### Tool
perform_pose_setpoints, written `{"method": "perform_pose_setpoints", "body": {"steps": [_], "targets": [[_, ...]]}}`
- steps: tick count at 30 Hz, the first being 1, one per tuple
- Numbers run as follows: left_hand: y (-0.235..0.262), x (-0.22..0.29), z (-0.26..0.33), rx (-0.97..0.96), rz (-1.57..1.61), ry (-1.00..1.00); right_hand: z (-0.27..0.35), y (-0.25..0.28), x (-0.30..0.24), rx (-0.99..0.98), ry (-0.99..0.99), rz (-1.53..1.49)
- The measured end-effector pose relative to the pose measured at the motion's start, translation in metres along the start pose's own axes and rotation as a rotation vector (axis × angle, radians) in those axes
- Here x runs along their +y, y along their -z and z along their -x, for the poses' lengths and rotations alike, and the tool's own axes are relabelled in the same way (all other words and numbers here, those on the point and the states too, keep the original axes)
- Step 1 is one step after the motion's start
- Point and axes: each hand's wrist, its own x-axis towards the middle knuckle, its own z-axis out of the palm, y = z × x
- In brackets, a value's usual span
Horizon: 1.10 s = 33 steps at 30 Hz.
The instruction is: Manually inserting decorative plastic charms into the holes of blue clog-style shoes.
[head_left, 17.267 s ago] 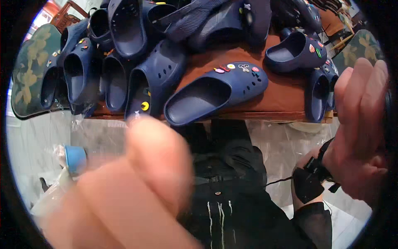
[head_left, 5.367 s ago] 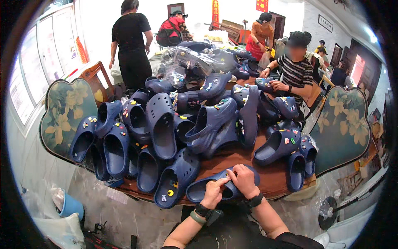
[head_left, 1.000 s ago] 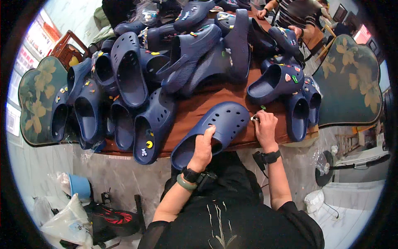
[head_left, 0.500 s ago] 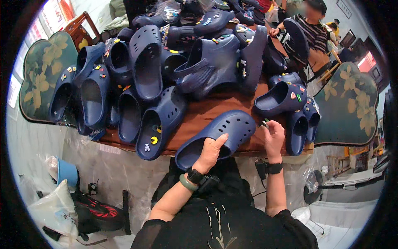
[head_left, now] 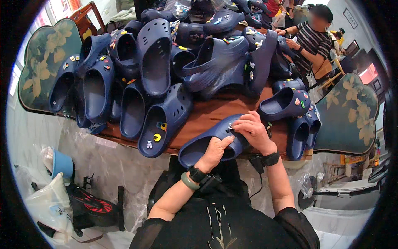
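Note:
A navy clog (head_left: 198, 143) lies tilted at the front edge of the table, its toe toward the upper right. My left hand (head_left: 213, 155) grips its near side, thumb over the upper. Across the holed toe, the bent fingers of my right hand (head_left: 258, 133) pinch a small whitish shoe charm (head_left: 230, 126) against the upper; its shape is too small to make out. To the left, another navy clog (head_left: 173, 110) carries loose charms on its insole, among them a yellow round charm (head_left: 157, 137) and a pale bear charm (head_left: 149, 144).
Many navy clogs, some decorated, crowd the brown-covered table (head_left: 207, 118). A few small charms (head_left: 269, 124) lie right of my right hand. Green flowered chair backs (head_left: 348, 112) flank the table. A co-worker (head_left: 317, 41) stands at the far right. A blue bucket (head_left: 63, 162) sits lower left.
My right hand has moved left from the table's charms onto the clog's toe, with a small charm now at its fingertips. My left hand keeps its hold. The co-worker has lowered a clog.

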Motion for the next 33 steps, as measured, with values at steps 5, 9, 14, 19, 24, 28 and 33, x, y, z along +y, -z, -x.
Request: {"method": "perform_pose_setpoints", "body": {"steps": [5, 9, 14, 19, 24, 28, 33], "targets": [[-0.004, 0.004, -0.002, 0.030, 0.022, -0.023, -0.007, 0.014, -0.006, -0.157, 0.043, 0.123], [0.003, 0.006, -0.004, 0.013, -0.084, -0.035, -0.015, 0.023, -0.011, -0.333, 0.063, 0.194], [0.007, 0.002, 0.000, 0.028, -0.146, 0.028, -0.026, 0.021, -0.019, -0.427, 0.100, 0.233], [0.005, -0.010, -0.010, -0.008, -0.274, 0.042, -0.017, 0.024, -0.017, -0.435, 0.111, 0.240], [-0.002, 0.005, -0.009, 0.113, -0.129, 0.123, 0.002, 0.022, 0.001, -0.184, -0.103, 0.081], [0.001, 0.011, -0.005, 0.186, -0.136, 0.117, 0.059, 0.027, 0.036, 0.431, -0.572, -0.144], [0.005, 0.012, -0.012, 0.260, -0.104, 0.083, 0.122, 0.021, 0.056, 0.449, -0.747, -0.128]]}}
